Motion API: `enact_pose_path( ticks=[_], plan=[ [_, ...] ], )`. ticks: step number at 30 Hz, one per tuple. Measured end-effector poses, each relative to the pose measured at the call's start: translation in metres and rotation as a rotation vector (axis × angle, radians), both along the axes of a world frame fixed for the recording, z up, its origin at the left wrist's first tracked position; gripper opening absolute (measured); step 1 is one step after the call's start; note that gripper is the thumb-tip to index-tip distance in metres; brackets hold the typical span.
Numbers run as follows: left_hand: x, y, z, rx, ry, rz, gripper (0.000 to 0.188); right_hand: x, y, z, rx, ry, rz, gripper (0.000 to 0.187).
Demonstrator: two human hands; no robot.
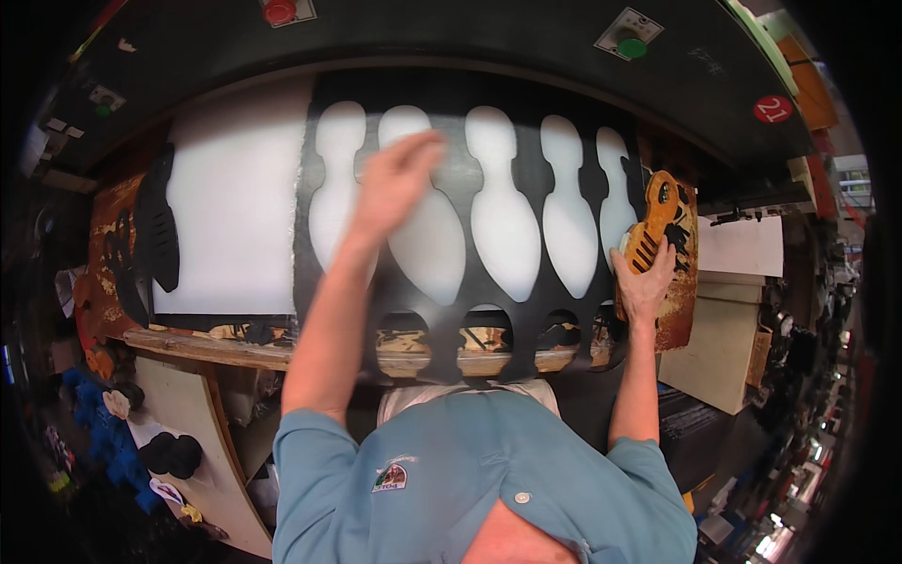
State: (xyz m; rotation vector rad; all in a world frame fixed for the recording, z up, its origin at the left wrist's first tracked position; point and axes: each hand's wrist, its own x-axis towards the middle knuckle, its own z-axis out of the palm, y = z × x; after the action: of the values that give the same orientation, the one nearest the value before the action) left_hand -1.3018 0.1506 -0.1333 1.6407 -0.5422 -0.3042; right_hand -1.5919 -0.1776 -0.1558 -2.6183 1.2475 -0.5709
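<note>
A black sheet (pixel 451 188) with several sole-shaped cutouts lies across the bench, white showing through the holes. My left hand (pixel 399 179) is over one of the cutouts, smeared by motion, and its fingers do not show clearly. At the sheet's right edge, my right hand (pixel 646 282) grips the near end of an orange sole-shaped cutting die (pixel 650 230), thumb on one side and fingers on the other. Slots and a round hole show in the die. The sheet's cut front edge hangs over the bench towards my body.
A white board (pixel 235 197) lies left of the sheet, with black sole-shaped pieces (pixel 160 226) beside it. Beyond stands a dark machine beam (pixel 451 38) with a red button (pixel 279 10) and a green button (pixel 631 47). A wooden rail (pixel 216 348) edges the bench front.
</note>
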Motion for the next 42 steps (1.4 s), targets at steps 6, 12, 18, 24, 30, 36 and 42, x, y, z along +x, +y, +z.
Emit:
enact_pose_path(
  ticks=[6, 12, 18, 24, 30, 36, 42],
  plan=[
    [-0.087, -0.165, -0.021, 0.701, -0.594, -0.017, 0.069, -0.002, 0.014, 0.008, 0.090, 0.078, -0.077, 0.119],
    [-0.047, -0.178, -0.028, 0.172, -0.062, 0.368, 0.050, -0.006, 0.011, 0.009, 0.105, -0.082, 0.002, 0.096],
    [-0.020, -0.165, -0.022, 0.357, -0.158, 0.257, 0.024, -0.021, -0.007, 0.018, 0.458, -0.464, 0.159, 0.088],
    [-0.085, -0.128, -0.035, 0.274, -0.304, 0.195, 0.018, -0.053, 0.005, 0.052, 0.645, -0.564, 0.303, 0.089],
    [-0.169, -0.081, -0.037, 0.330, -0.467, 0.015, 0.012, -0.036, 0.022, 0.065, 0.770, -0.524, 0.435, 0.090],
    [-0.231, -0.052, -0.030, 0.238, -0.300, -0.169, 0.013, -0.008, 0.045, 0.051, 0.494, -0.297, 0.629, 0.087],
    [-0.220, -0.025, -0.017, 0.182, -0.302, -0.239, 0.016, 0.010, 0.072, 0.024, 0.099, -0.138, 0.795, 0.083]
  ],
)
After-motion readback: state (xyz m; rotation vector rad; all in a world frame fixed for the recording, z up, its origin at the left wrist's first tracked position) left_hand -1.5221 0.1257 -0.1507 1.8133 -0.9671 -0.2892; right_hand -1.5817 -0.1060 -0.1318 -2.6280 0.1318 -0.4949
